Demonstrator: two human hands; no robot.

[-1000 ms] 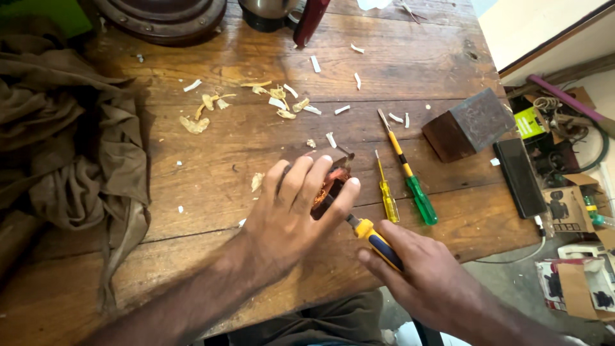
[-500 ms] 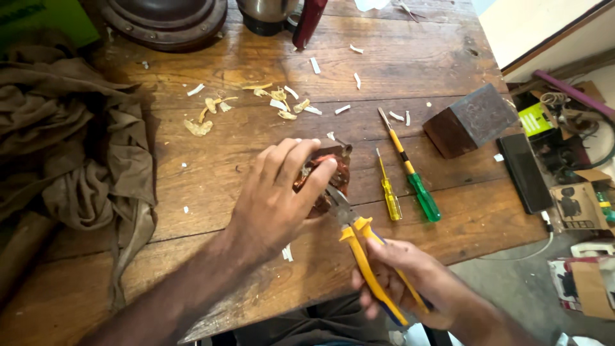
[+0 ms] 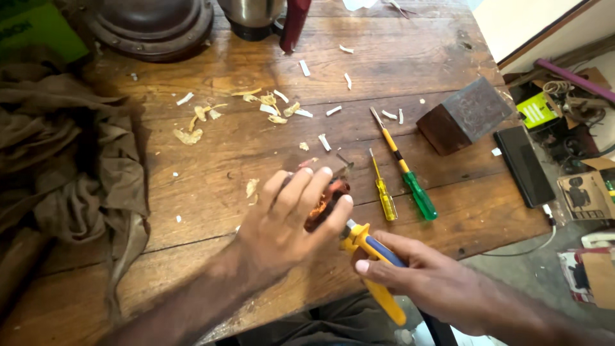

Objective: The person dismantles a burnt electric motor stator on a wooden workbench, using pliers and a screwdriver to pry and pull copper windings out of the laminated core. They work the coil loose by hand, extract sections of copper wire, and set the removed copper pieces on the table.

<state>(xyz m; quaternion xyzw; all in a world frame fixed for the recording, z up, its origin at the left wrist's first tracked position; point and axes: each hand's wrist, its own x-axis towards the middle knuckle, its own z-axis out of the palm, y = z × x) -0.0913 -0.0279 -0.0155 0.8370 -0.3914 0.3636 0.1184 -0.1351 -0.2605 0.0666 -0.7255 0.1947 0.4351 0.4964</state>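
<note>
Clamped under the left hand (image 3: 288, 221), the small reddish-brown part (image 3: 323, 204) sits pinned on the wooden table (image 3: 211, 154), while the right hand (image 3: 435, 282) grips yellow-and-blue pliers (image 3: 371, 259) just beside it, best worked squarely.

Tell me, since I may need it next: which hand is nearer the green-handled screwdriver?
Right. The right hand, gripping yellow pliers, lies just below the green-handled screwdriver; the left hand sits farther left, beyond the yellow screwdriver.

You are showing your bare left hand (image 3: 285, 224) and bare right hand (image 3: 435, 282); you are wearing no sleeves, gloves or rings.
</note>
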